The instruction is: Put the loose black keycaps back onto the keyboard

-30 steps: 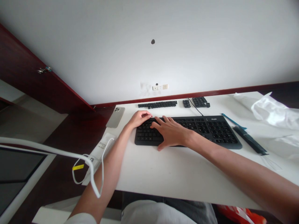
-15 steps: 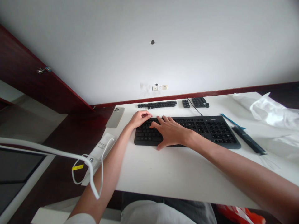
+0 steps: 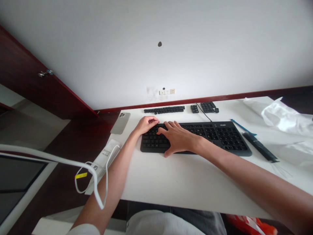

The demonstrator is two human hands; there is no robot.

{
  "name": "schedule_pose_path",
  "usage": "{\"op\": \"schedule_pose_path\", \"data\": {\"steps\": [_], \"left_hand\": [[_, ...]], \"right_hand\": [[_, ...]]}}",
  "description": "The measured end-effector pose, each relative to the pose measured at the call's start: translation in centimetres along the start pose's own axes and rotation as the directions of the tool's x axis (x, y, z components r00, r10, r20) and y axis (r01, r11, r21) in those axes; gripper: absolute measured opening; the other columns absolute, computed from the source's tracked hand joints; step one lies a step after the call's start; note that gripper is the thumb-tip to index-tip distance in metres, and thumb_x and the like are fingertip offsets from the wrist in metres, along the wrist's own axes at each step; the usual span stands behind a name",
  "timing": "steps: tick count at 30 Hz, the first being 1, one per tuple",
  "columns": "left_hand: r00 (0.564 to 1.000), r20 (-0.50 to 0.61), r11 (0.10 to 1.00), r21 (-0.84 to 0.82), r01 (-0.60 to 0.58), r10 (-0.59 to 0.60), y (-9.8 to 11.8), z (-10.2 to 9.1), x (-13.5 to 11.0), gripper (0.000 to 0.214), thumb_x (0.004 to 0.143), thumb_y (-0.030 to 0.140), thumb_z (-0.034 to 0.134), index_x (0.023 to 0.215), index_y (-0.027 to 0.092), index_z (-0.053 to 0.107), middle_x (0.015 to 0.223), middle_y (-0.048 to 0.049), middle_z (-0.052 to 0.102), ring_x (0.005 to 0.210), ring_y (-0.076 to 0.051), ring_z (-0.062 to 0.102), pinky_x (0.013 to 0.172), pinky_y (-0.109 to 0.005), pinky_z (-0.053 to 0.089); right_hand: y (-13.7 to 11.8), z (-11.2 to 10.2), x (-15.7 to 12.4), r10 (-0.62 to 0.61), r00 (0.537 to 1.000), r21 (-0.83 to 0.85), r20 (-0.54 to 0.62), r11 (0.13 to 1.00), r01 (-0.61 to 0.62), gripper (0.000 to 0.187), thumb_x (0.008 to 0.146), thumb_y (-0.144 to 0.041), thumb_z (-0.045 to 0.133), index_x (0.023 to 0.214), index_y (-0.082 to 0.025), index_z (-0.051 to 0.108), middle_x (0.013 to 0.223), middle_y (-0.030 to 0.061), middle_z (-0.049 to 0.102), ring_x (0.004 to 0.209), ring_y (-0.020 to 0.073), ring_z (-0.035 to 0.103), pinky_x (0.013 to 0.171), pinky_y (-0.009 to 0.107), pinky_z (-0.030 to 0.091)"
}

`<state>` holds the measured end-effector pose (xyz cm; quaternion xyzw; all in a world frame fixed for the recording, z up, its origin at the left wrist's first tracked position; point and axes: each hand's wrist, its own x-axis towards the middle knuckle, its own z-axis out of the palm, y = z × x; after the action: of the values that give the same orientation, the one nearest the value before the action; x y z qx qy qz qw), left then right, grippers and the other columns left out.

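Note:
A black keyboard (image 3: 220, 137) lies on the white desk (image 3: 171, 179). My left hand (image 3: 145, 124) sits at the keyboard's far left corner with its fingers curled in over the keys; whatever they pinch is hidden. My right hand (image 3: 177, 139) lies flat on the left half of the keyboard, fingers spread across the keys and thumb at the front edge. Loose black keycaps (image 3: 164, 110) are lined up in rows behind the keyboard, with another cluster of keycaps (image 3: 208, 107) to their right.
A phone (image 3: 120, 123) lies face down at the desk's left edge. A white power strip (image 3: 105, 155) and white cable (image 3: 93, 173) hang off the left side. A thin blue tool (image 3: 242, 127), a long black tool (image 3: 260, 147) and a white plastic bag (image 3: 283, 117) lie on the right.
Both hands stay where they were on the keyboard; the right fingers shift only slightly over the keys.

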<state>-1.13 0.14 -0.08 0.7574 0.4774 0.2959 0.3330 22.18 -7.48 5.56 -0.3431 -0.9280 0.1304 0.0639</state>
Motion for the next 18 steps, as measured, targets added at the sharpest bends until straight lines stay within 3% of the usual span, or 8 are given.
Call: {"op": "schedule_pose_path", "data": {"steps": [18], "left_hand": [[1.000,-0.001,1.000,0.013,0.004,-0.004,0.13,0.07,-0.05,0.035,0.090,0.051,0.063,0.094,0.019,0.077,0.099,-0.0061,0.077,0.092,-0.022,0.068,0.086,-0.033,0.051]], "right_hand": [[0.31,0.02,0.16,-0.008,1.000,-0.004,0.025,1.000,0.008,0.086,0.059,-0.057,0.087,0.132,-0.024,0.055,0.123,0.0152,0.050,0.117,0.0413,0.049,0.102,0.055,0.043]]}}
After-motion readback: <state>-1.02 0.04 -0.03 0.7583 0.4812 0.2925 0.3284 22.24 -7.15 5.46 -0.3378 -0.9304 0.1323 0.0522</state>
